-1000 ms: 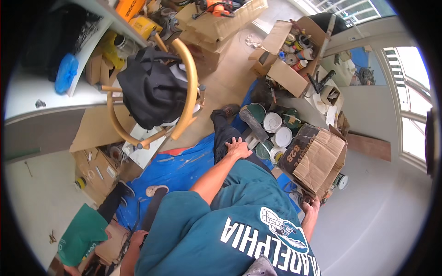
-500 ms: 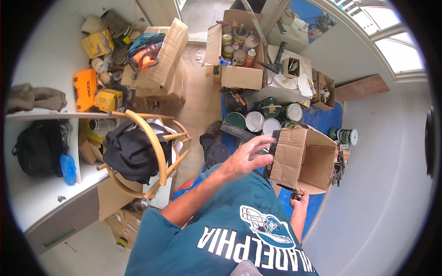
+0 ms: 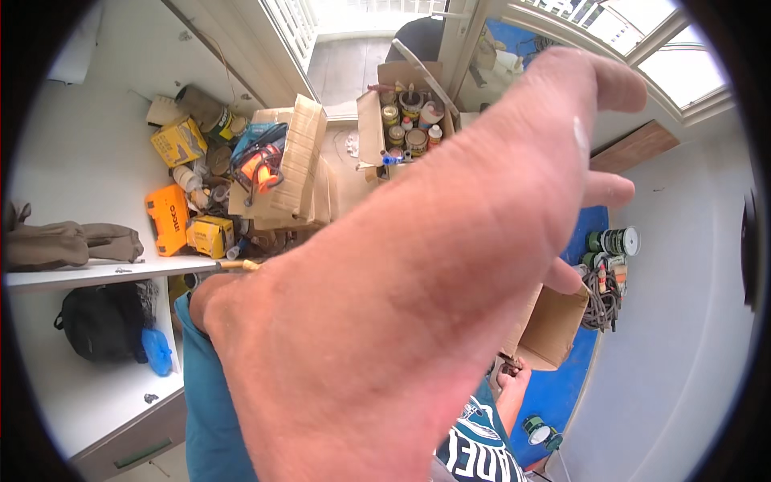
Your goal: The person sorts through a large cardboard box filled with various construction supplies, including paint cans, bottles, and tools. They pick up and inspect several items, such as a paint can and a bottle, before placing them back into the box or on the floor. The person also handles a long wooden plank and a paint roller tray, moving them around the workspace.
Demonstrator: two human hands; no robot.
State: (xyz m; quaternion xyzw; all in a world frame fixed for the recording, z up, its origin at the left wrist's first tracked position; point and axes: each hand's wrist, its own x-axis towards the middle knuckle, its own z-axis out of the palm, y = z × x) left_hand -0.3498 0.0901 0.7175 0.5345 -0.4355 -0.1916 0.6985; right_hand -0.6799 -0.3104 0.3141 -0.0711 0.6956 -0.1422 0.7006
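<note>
My left hand [image 3: 518, 189] is raised very close to the camera, and its arm fills the middle of the picture. Its fingers are spread apart, with nothing between them. Beyond it, at the lower right, my right hand [image 3: 514, 376] has its fingers closed on the lower edge of a cardboard box [image 3: 556, 325]. The box is tilted with its open side showing, and no contents are visible inside. My left hand and forearm hide most of the box and the floor in front of me.
At the back stands an open carton [image 3: 372, 132] of cans and bottles. Left of it are a stacked carton [image 3: 301, 165] and an orange tool case [image 3: 167, 219]. A backpack [image 3: 100, 325] sits on a shelf. Paint cans [image 3: 614, 241] and coiled cable [image 3: 601, 299] lie by the right wall.
My left hand has risen from beside the box towards the camera, now covering much of the view. The view has shifted upward, showing more of the doorway. My right hand stays on the box.
</note>
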